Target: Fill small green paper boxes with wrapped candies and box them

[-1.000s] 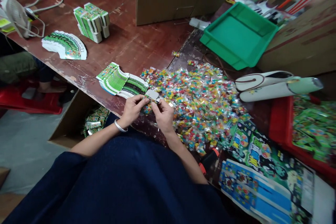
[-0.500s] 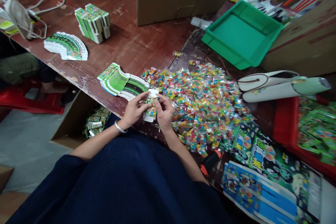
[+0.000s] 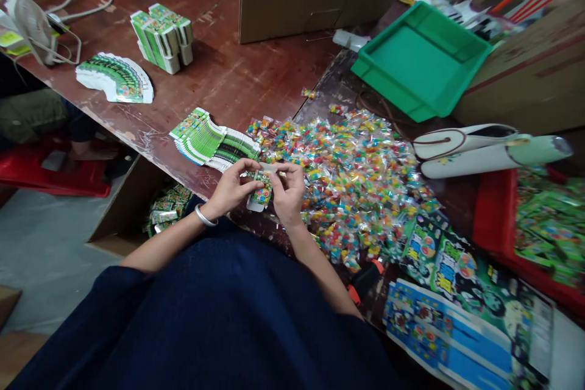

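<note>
Between my two hands is a small printed candy box [image 3: 260, 194], green with colourful pictures, its white end flap at the top between my fingertips. My left hand [image 3: 234, 189], with a silver bangle at the wrist, pinches the box from the left. On the other side my right hand [image 3: 289, 192] grips its upper right edge, thumb on the front. Left of the box lies a fanned row of flat folded cartons [image 3: 212, 140]. A wide heap of clear candy packets [image 3: 361, 177] spreads just right of my right hand.
A green tray [image 3: 425, 61] stands at the back right, beside a white pouch and bottle [image 3: 489, 155]. Bundled cartons [image 3: 162, 39] and a small fan [image 3: 30, 24] sit farther left. Below the table edge is a cardboard box [image 3: 121, 219] of filled packs. A person's leg [image 3: 86, 128] shows at left.
The white top flap of the box has folded over, so less of it shows. My fingertips have closed in at its top edge. Other things stay in place.
</note>
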{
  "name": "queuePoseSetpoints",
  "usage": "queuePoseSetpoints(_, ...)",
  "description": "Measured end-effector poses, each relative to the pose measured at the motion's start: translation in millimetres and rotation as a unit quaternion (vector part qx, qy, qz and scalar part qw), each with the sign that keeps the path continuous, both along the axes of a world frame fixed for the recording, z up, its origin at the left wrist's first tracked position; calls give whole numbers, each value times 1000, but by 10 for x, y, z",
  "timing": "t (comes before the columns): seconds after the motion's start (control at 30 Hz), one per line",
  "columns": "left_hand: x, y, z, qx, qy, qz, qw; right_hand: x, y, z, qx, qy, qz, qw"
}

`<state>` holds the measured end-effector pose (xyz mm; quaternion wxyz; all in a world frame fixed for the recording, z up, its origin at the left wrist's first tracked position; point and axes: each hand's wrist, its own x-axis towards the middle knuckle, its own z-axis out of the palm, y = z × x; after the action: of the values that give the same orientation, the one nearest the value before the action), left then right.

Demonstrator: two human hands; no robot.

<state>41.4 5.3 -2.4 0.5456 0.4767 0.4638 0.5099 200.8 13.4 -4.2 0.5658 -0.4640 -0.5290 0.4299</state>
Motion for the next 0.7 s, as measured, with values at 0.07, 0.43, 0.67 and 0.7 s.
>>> queuePoseSetpoints(0.07,8,-5,24,-2,-19,7,1000,-1,26,28,-2,26,17,1000)
queuePoseSetpoints(0.43,-75,-84,124,39,20,-31,999,153,211,142,-138,18,101,985)
queuePoseSetpoints(0.67,-98,-103,150,45,42,-48,997,171,146,197,-71,-44,98,992)
queuePoseSetpoints(0.7,-103,-97,148,47,45,-48,997,167,119,201,-63,-46,101,992)
